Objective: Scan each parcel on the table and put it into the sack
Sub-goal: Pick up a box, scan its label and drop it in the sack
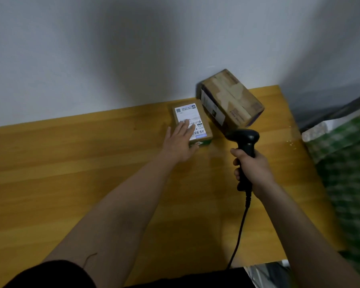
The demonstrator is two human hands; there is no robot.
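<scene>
A small flat cardboard parcel (196, 115) with a white shipping label on top lies near the table's far edge. My left hand (180, 143) rests spread on its near end, fingers over the label. A bigger taped cardboard parcel (235, 100) stands tilted just right of it, a label on its left face. My right hand (253, 170) grips a black corded barcode scanner (245, 140) by the handle, its head just in front of the bigger parcel. A green-and-white woven sack (347, 159) sits off the table's right edge.
The wooden table (75, 163) stretches left and toward me. A pale wall rises right behind the parcels. The scanner's cable (238, 233) hangs down over the near table edge. Small white crumbs lie near the right edge.
</scene>
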